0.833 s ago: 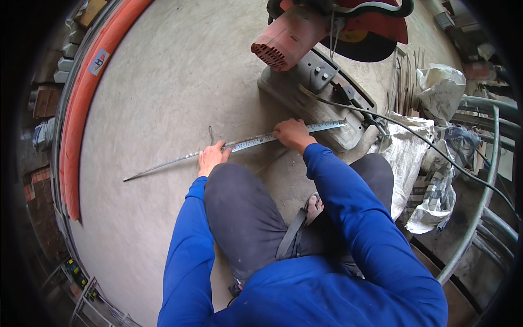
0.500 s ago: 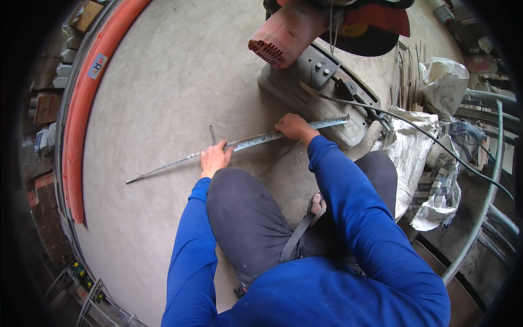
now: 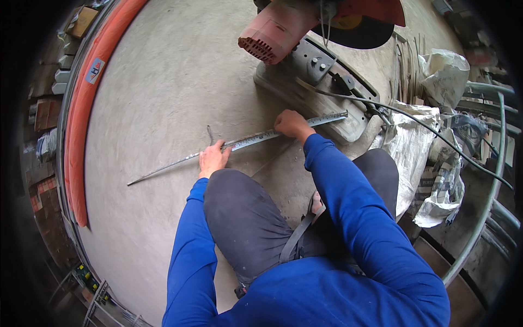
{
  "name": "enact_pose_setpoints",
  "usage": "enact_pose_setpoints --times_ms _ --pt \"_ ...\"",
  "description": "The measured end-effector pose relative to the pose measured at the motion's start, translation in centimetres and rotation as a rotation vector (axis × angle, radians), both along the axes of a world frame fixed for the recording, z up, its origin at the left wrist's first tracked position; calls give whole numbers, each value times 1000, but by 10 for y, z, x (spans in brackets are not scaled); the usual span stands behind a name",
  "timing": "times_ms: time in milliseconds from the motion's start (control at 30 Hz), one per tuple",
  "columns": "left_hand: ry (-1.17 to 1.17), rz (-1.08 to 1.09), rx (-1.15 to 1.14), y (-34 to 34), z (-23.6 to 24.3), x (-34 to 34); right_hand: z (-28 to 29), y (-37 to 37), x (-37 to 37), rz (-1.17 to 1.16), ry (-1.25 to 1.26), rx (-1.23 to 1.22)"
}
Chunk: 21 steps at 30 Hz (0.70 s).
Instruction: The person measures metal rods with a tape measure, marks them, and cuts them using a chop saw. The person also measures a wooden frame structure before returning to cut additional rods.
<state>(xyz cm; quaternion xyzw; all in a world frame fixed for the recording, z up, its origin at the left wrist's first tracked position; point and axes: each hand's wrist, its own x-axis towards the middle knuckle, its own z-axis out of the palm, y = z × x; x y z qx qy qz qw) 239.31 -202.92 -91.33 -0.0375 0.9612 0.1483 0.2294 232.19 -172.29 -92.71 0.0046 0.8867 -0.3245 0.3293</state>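
A thin metal rod [image 3: 163, 168] runs slantwise over the floor, from the lower left up toward the base of a cut-off saw [image 3: 272, 34]. Along its right part lies the pulled-out blade of a tape measure [image 3: 250, 141], its end at the saw base. My left hand [image 3: 213, 159] is closed around the rod where the visible blade starts; the tape's case does not show. Farther right, my right hand [image 3: 293, 125] pinches blade and rod together, its fingertips partly hidden. A small bent wire [image 3: 210, 132] lies just beyond my left hand.
A black cable [image 3: 381, 103] curves from the saw to the right. White sacks [image 3: 408, 158] and a metal tube frame [image 3: 493, 185] stand at the right. A long orange wrapped roll [image 3: 76, 136] edges the floor at the left.
The view has shifted slightly, so the saw sits a little higher and farther left. Both hands keep their hold, with barely any movement along the rod and tape.
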Motion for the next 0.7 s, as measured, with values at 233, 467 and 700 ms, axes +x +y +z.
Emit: enact_pose_setpoints --times_ms 233,467,700 --pt "227 -178 86 1 8 31 -4 -10 -3 -93 -68 134" --pt "-36 -255 143 12 27 60 5 -13 -2 -114 -26 133" --pt "-331 -114 -8 32 62 56 5 -11 1 -64 1 97"
